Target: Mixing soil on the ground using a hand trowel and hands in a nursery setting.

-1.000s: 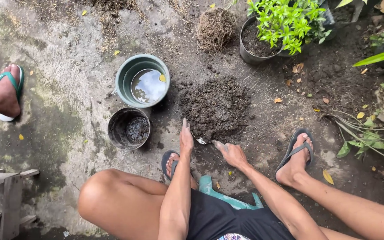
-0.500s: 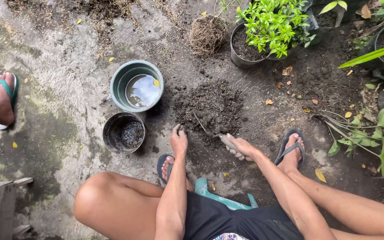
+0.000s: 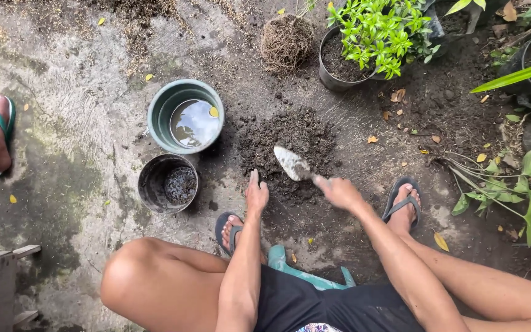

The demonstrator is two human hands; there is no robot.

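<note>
The right hand, gripping the trowel, is lifting its blade off the soil pile; the left hand, now flattened, is resting at the pile's near edge.

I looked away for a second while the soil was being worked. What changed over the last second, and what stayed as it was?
The right hand kept hold of the small metal trowel and lifted its blade up out of the dark soil pile. The left hand, curled into the soil half a second ago, now lies flat at the pile's near edge. The green water-filled basin and the dark round pot stayed put.
</note>
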